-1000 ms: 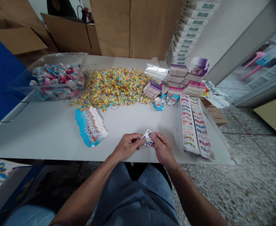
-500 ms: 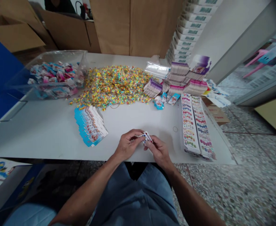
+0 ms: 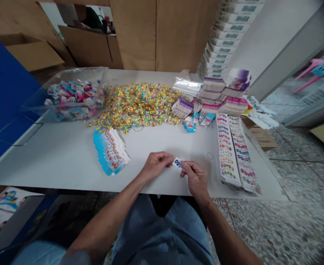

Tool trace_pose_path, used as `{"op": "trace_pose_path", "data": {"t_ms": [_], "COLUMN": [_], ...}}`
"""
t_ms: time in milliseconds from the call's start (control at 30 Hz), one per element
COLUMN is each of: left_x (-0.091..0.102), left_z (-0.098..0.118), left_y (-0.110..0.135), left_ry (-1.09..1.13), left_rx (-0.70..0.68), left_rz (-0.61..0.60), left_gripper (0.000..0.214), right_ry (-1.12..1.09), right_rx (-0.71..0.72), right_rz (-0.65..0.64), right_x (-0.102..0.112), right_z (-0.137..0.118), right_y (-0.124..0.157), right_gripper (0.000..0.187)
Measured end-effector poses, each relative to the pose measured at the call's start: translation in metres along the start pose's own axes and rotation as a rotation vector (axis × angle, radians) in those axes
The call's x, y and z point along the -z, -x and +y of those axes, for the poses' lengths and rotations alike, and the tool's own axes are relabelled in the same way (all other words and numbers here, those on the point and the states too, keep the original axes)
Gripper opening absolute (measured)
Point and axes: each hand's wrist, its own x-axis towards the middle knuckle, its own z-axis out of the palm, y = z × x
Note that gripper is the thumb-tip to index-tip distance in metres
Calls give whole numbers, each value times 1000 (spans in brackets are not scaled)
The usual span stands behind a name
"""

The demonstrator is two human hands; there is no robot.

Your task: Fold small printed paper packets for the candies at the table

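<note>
Right fingers (image 3: 187, 168) pinch the printed card (image 3: 177, 162), its free end just beside the curled left fingers (image 3: 166, 159).

No wording can be read: the dark-green print on the stacked white boxes (image 3: 224, 43) at upper right, reddish print on the cardboard box (image 3: 262, 137) at right, and print on the fanned blue-and-white cards (image 3: 111, 150) left of centre are too small or blurred.

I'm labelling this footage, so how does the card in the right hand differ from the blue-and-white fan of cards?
The card is held in the right hand; the fan lies on the table. The card shows dark blue ovals on white, the fan bright blue edges and printed pictures. The card looks much smaller than the fan's overlapping pieces. Both are printed and partly white.
</note>
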Motion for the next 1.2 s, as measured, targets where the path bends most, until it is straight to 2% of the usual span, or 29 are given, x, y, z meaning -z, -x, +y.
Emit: {"op": "trace_pose_path", "data": {"t_ms": [67,133,167,233,333,400,500,633,833,933,1067,1133,1200], "left_x": [10,15,14,7,-12,-23,-29,-28,-22,-10,13,22,27], "left_z": [1,5,9,15,21,21,17,8,-6,-11,-19,-26,-33], "left_y": [-35,-75,-95,-132,-173,-190,-199,-184,-126,-92,-54,-41,-30], "left_ry": [-210,-476,-602,-806,-1032,-1115,-1156,-1210,-1252,-1254,-1237,-1171,-1003], "left_rx": [-74,-190,-224,-217,-108,-45,-19,-51,-111,-166,-164,-185,-220], "left_rz": [126,268,289,276,207,174,146,96,21,99,209,207,205], "left_gripper": [29,24,23,25,33,34,33,35,32,31,30,28,23], "right_ry": [130,163,160,149,148,130,86,57,49,44,36,38,41], "right_rx": [15,23,32,63,93,99,92,76,60,48,31,23,6], "right_rz": [-8,-30,-38,-33,-27,-34,-34,-25,-27,-6,5,18,55], "right_x": [5,8,8,8,6,6,7,8,10,10,10,9,8], "right_z": [0,3,5,10,13,12,8,7,10,12,12,12,12], "right_y": [-2,-4,-4,-4,-6,-7,-8,-9,-8,-8,-5,-6,-9], "right_gripper": [28,29,28,27,25,23,22,22,24,26,28,30,33]}}
